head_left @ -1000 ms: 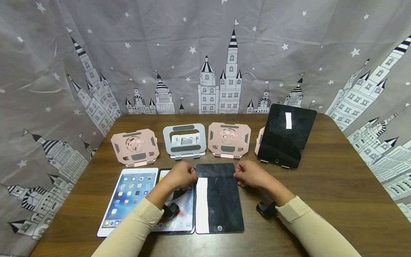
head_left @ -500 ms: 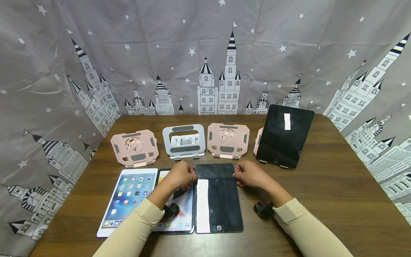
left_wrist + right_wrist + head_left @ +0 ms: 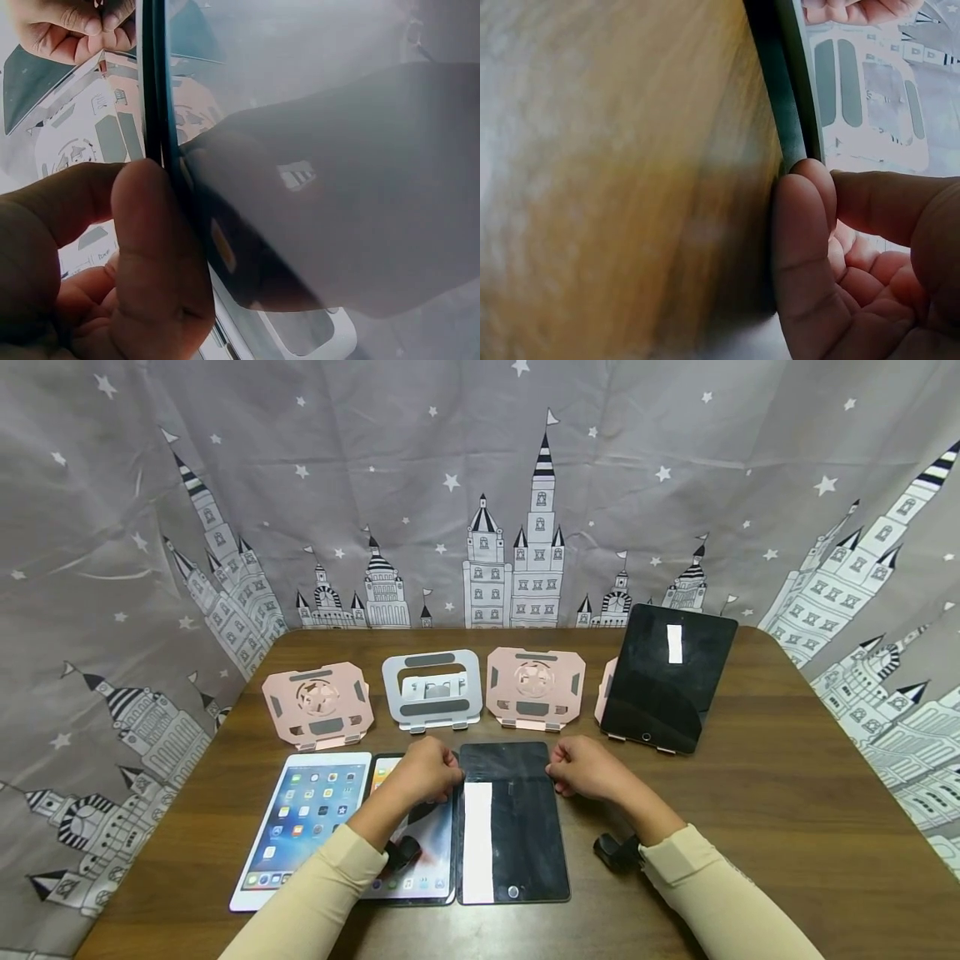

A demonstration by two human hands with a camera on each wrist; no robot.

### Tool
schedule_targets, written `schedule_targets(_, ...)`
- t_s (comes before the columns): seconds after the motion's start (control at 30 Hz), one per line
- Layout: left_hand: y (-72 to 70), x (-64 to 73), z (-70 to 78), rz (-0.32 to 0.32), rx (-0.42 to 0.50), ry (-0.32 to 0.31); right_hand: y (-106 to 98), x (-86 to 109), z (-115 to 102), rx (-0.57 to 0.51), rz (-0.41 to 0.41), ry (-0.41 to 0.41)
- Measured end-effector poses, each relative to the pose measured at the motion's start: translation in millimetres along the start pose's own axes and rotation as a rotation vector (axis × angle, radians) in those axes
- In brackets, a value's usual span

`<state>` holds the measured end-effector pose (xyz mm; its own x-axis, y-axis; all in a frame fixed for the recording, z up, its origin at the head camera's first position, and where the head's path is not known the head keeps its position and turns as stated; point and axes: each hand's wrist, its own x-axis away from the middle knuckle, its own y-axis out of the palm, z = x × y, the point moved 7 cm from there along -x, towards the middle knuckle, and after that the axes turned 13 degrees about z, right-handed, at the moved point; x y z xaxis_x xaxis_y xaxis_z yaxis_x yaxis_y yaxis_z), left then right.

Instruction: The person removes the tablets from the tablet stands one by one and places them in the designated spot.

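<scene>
A black tablet (image 3: 525, 827) lies screen up on the table, its round home button at the near end and a white band of light on the screen. My left hand (image 3: 431, 768) is at its upper left edge, above a second tablet (image 3: 431, 860) with a lit screen. At the upper right edge is my right hand (image 3: 585, 767). Close up in the left wrist view, thumb and curled fingers (image 3: 161, 247) meet at the tablet's thin rim. The right wrist view has fingertips (image 3: 802, 225) and thumb pinching the opposite rim. Fingers partly hide both contact points.
Behind the tablets stand a pink stand (image 3: 318, 703), a grey-blue stand (image 3: 432, 690) and another pink stand (image 3: 535, 687). A black tablet (image 3: 667, 681) leans on a further pink stand at right. A white tablet (image 3: 307, 818) lies left on the wooden table (image 3: 787, 827).
Both hands keep their places at the tablet's edges. The white band on its screen has shifted slightly right and its top edge sits lower; the head view wavers a little.
</scene>
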<state>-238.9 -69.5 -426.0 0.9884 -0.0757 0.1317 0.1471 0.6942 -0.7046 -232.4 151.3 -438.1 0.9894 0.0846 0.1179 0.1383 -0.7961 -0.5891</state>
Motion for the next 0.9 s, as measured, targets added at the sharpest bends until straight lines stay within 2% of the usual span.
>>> schedule_targets(0.27, 0.1, 1.1, 2.3, -0.003, -0.003, 0.015, -0.1, 0.6, 3.1, 0.028, 0.028, -0.001)
schedule_targets(0.63, 0.0, 1.4, 0.4, -0.007, 0.029, -0.027, 0.0, 1.3, 5.0, 0.026, 0.035, 0.001)
schedule_targets(0.9, -1.1, -0.8, 3.0, -0.058, 0.003, 0.017, -3.0, 6.3, 2.4, -0.034, 0.008, -0.019)
